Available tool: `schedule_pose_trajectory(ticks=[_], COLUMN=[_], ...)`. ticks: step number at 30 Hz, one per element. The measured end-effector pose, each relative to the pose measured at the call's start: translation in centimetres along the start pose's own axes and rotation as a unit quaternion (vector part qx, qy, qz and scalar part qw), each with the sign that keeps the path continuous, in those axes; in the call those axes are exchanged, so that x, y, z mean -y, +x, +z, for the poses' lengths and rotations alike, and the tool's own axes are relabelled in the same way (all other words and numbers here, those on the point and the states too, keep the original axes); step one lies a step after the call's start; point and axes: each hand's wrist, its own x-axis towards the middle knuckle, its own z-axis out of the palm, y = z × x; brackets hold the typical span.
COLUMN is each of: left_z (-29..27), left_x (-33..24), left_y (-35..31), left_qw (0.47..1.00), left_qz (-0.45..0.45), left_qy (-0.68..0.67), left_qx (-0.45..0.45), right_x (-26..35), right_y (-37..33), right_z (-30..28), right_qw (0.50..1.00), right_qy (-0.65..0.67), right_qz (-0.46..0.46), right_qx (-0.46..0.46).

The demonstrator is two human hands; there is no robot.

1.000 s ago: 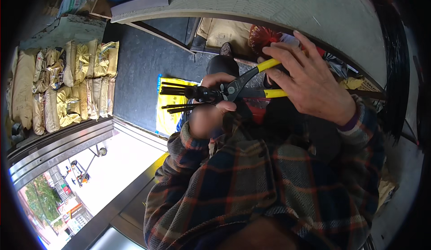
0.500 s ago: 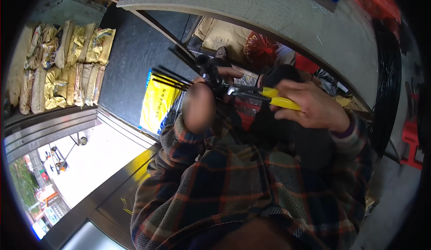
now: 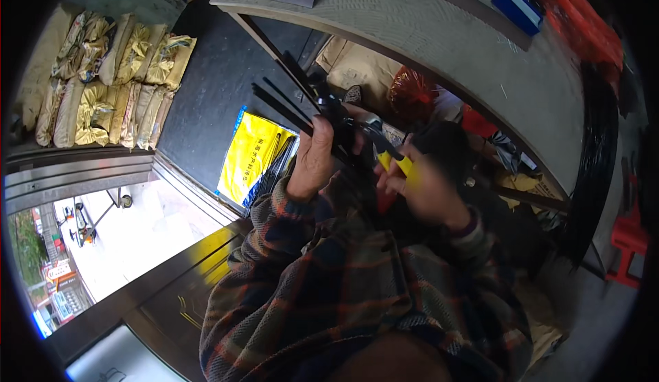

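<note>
My left hand [image 3: 314, 159] is closed around a black assembly [image 3: 333, 113], with several thin black rods [image 3: 280, 109] sticking out past the thumb toward the upper left. I cannot make out what the dark assembly is. In my right hand [image 3: 429, 186], blurred by motion, is a pair of pliers [image 3: 386, 159] with yellow handles. Their metal jaws meet or lie right beside the black assembly; the exact contact is hidden. A yellow printed bag [image 3: 248, 155] with more thin black strands on it lies just left of my left hand.
A grey-topped workbench [image 3: 439, 32] runs across the far side, bearing a blue box [image 3: 516, 10] and red plastic [image 3: 580, 21]. Long black strands [image 3: 594, 169] hang at its right end near a red stool [image 3: 626, 238]. Stacked brown packages [image 3: 113, 83] lie at far left.
My right hand with the pliers has moved left and down, and the pliers have turned more upright. My left hand shifted slightly right, still holding the black assembly. The whole view has shifted a little.
</note>
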Motion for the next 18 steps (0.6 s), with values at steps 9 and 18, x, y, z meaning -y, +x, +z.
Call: schedule_pose_trajectory(ticks=[9,18], left_z=[1.1,1.4], left_x=[1.6,1.6], left_y=[-1.0,-0.5], left_qw=[0.992,0.997], left_qz=[0.042,0.065], left_qy=[-0.116,-0.028], left_qx=[-0.029,-0.029], right_x=[7.3,2.3], right_y=[0.7,-0.1], right_z=[-3.5,-2.2], right_qw=[0.963,0.924], right_qy=[-0.211,-0.376], right_qz=[0.136,-0.05], right_qx=[0.102,-0.044])
